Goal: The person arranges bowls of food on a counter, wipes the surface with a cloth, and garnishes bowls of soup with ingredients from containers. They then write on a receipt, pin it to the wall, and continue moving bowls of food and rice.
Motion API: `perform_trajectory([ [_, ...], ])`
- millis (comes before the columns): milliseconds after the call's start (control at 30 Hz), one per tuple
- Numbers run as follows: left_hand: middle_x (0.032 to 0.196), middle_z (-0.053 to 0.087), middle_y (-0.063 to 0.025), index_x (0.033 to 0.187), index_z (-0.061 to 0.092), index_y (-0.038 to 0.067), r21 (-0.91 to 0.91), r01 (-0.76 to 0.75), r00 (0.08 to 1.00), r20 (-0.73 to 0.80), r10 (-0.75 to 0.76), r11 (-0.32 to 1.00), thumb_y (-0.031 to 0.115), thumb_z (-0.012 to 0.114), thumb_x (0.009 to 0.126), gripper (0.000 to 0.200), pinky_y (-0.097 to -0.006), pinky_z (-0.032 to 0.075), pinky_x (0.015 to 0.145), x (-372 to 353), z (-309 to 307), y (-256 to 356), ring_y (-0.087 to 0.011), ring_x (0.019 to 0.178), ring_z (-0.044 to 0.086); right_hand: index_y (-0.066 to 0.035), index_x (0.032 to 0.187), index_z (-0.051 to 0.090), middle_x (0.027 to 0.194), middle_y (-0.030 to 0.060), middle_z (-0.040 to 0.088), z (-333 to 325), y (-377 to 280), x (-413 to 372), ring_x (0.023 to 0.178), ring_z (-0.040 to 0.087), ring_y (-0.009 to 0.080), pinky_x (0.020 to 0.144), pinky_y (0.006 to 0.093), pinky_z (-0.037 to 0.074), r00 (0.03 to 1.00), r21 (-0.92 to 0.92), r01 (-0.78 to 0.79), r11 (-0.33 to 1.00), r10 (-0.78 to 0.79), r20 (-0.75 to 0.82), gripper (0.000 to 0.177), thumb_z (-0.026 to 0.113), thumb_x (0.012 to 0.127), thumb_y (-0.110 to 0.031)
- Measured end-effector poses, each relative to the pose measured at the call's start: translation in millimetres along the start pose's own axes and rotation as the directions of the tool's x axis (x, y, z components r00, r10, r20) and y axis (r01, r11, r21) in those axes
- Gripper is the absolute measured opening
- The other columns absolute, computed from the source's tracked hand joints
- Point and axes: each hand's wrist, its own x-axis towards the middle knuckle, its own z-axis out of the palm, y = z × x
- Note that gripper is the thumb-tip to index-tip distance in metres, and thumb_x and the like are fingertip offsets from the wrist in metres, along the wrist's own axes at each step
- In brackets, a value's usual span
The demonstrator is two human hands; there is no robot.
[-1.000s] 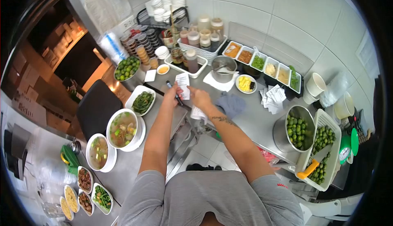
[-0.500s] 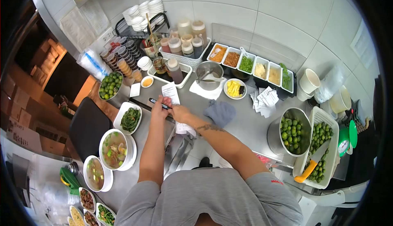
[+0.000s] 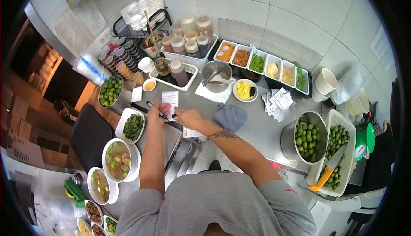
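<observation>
The left hand (image 3: 154, 112) is closed around a dark pen (image 3: 150, 104). Its fingers are by the left side of a white slip (image 3: 170, 97) with print on it. I cannot tell if they pinch the slip too. The right hand (image 3: 189, 118) is just beside the low end of the slip, with its fingers curled. A small dark bit shows at its fingertips, but I cannot tell what it is or if the hand grips it. More paper (image 3: 191, 133) shows under the right wrist.

All this is over a gray metal counter (image 3: 261, 137). Near the left arm is a white dish (image 3: 120, 129) of cooked greens (image 3: 133, 127). Next to it is soup (image 3: 117, 159) in two white bowls (image 3: 134, 161). Past the slip are a small yellow sauce cup (image 3: 149, 85) and a white tray (image 3: 171, 85) with bottles (image 3: 178, 73) in it. To the right of the hands are a blue-gray rag (image 3: 230, 117), a metal pot (image 3: 217, 73) and a plate (image 3: 236, 94) of yellow food (image 3: 245, 90).

Farther right are a pile of slips (image 3: 278, 101) and a big pot (image 3: 288, 142) of green fruit (image 3: 307, 135). A knife (image 3: 323, 178) with an orange handle lies on the white basket (image 3: 349, 163) beside it.
</observation>
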Motion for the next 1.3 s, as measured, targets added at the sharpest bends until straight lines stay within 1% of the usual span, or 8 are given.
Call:
perform_trajectory([
  [67,0.065,0.059,-0.0125,0.081,0.056,-0.001,-0.049,-0.204,0.976,0.064,0.207,0.978,0.045,0.048,0.090,0.047,-0.0316,0.048,0.049,-3,-4,3,-0.0196,0.055,0.057,-0.008,0.105,0.051,0.133,0.0051,0.045,-2,-4,2,0.090,0.061,0.0301,0.071,0.0427,0.050,0.998,-0.014,0.027,1.000,-0.026,0.049,0.030,0.044,0.091,-0.033],
  [167,0.058,0.052,-0.0059,0.077,0.054,0.003,0.115,-0.282,0.933,-0.196,0.300,0.952,0.049,0.049,0.088,0.048,-0.0288,0.046,0.045,-36,36,45,-0.0148,0.049,0.052,-0.011,0.110,0.049,0.133,0.0026,0.045,0,-10,3,0.086,0.062,0.0302,0.068,0.0441,0.050,0.995,-0.017,0.044,0.999,-0.043,0.090,0.031,0.042,0.091,-0.035],
  [367,0.060,0.049,0.0002,0.076,0.051,0.007,0.225,-0.527,0.849,0.098,0.519,0.820,0.031,0.065,0.081,0.028,-0.0234,0.039,0.042,6,43,29,-0.0088,0.046,0.046,-0.010,0.110,0.048,0.107,0.0085,0.061,-6,-10,4,0.079,0.064,0.0308,0.062,0.0440,0.048,0.998,-0.010,0.036,0.999,-0.035,0.060,0.029,0.042,0.092,-0.032],
  [400,0.058,0.047,0.0016,0.073,0.049,0.009,0.240,-0.522,0.852,0.121,0.509,0.818,0.012,0.066,0.075,0.018,-0.0220,0.038,0.042,2,43,27,-0.0080,0.045,0.044,-0.010,0.111,0.048,0.103,0.0092,0.062,-4,-11,5,0.077,0.064,0.0310,0.061,0.0440,0.048,0.998,-0.019,0.028,0.999,-0.027,0.059,0.030,0.042,0.092,-0.032],
  [500,0.057,0.046,0.0017,0.070,0.048,0.010,0.378,-0.557,0.822,0.128,0.554,0.739,0.004,0.061,0.070,0.015,-0.0217,0.037,0.043,11,30,15,-0.0081,0.046,0.045,-0.009,0.108,0.047,0.092,0.0115,0.064,-4,-10,4,0.075,0.064,0.0313,0.059,0.0437,0.048,0.998,-0.016,0.003,1.000,-0.002,0.065,0.031,0.042,0.092,-0.035],
  [733,0.057,0.046,0.0020,0.067,0.049,0.007,0.567,-0.594,0.757,0.153,0.635,0.571,0.005,0.060,0.067,0.011,-0.0231,0.033,0.045,23,24,2,-0.0070,0.049,0.041,-0.012,0.117,0.045,0.092,0.0110,0.065,-4,-9,6,0.071,0.064,0.0311,0.057,0.0449,0.048,0.997,-0.024,0.019,1.000,-0.017,0.076,0.038,0.042,0.091,-0.039],
  [933,0.058,0.048,0.0024,0.067,0.049,0.008,0.461,-0.488,0.865,0.139,0.482,0.742,0.004,0.061,0.068,0.012,-0.0222,0.034,0.044,6,25,12,-0.0070,0.047,0.043,-0.012,0.115,0.046,0.084,0.0127,0.065,-5,-9,6,0.068,0.063,0.0317,0.055,0.0446,0.048,0.998,-0.031,0.021,0.999,-0.018,0.066,0.037,0.042,0.091,-0.040],
  [1300,0.059,0.049,0.0020,0.069,0.049,0.009,0.419,-0.519,0.853,0.193,0.485,0.745,0.003,0.062,0.069,0.015,-0.0215,0.035,0.043,3,28,9,-0.0069,0.046,0.044,-0.012,0.113,0.046,0.081,0.0124,0.065,-4,-9,6,0.069,0.063,0.0316,0.055,0.0445,0.048,0.998,-0.008,0.027,1.000,-0.026,0.052,0.034,0.042,0.091,-0.038],
])
